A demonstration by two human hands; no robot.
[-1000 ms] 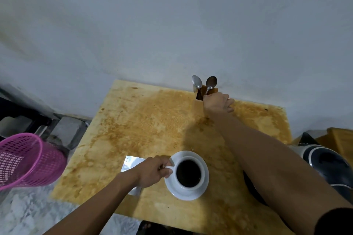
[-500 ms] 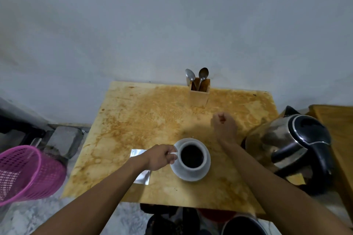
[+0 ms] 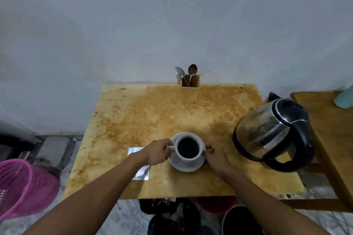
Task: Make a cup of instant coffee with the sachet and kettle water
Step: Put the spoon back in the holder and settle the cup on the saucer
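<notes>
A white cup [image 3: 188, 148] full of dark coffee stands on a white saucer [image 3: 186, 166] near the front of the stained wooden table [image 3: 145, 114]. My left hand [image 3: 157, 151] grips the cup's left side, at the handle. My right hand [image 3: 214, 158] touches the saucer's right edge, fingers curled on its rim. A silver sachet [image 3: 140, 170] lies flat on the table, partly under my left wrist. The steel kettle [image 3: 273, 133] with its black lid and handle stands to the right of the cup.
A wooden holder [image 3: 189, 89] with two spoons [image 3: 186, 72] stands at the table's back edge against the wall. A pink basket [image 3: 23, 187] sits on the floor at the left. A second wooden table [image 3: 330, 129] is at the right. Dark items lie under the table.
My right hand came back from the spoon holder to the saucer's right edge. My left hand stayed on the cup. The view shifted, bringing the kettle fully in.
</notes>
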